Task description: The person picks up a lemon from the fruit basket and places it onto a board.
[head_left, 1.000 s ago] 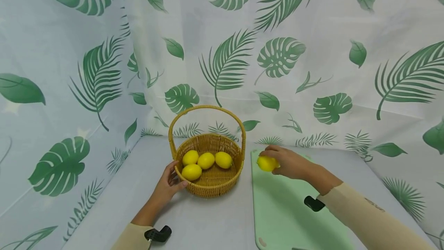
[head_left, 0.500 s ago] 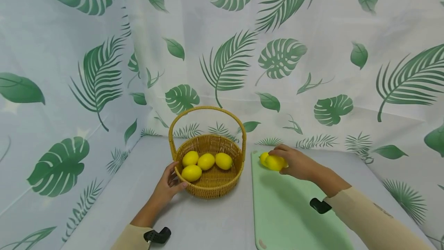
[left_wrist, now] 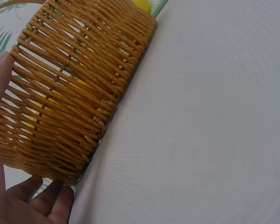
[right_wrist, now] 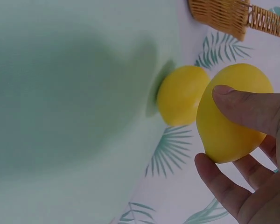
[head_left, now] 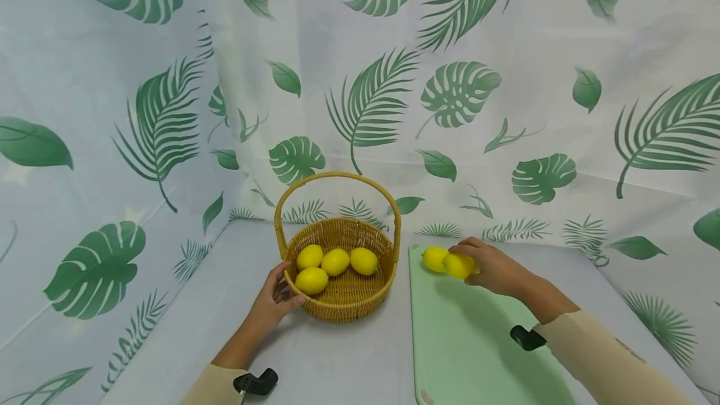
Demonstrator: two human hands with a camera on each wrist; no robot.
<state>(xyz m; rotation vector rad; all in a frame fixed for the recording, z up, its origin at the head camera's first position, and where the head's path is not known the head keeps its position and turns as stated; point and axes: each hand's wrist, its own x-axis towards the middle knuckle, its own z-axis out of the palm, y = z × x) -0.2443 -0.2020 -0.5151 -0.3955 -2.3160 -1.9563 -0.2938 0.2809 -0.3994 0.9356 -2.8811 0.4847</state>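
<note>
My left hand (head_left: 275, 302) grips the near left side of a round wicker basket (head_left: 349, 311) with a tall arched handle. In the left wrist view the thumb lies against the woven wall and the fingers (left_wrist: 46, 200) curl at its other side. Several yellow lemons (head_left: 311, 280) lie inside the basket, toward the left and back. My right hand (head_left: 497, 270) holds a lemon (right_wrist: 235, 112) between thumb and fingers over a pale green cutting board (head_left: 467, 342). Close beside it, another lemon (head_left: 435, 259) rests at the board's far left corner, partly overlapped in the right wrist view.
The basket and board stand side by side on a white tabletop (head_left: 349, 367), with a narrow gap between them. Leaf-printed curtains (head_left: 382, 192) rise behind and to the left. The basket's handle (head_left: 337, 174) arches upright over its opening.
My right hand has shifted a little to the right with its lemon, and the lemon at the board's corner has come into view. My left hand stays on the basket.
</note>
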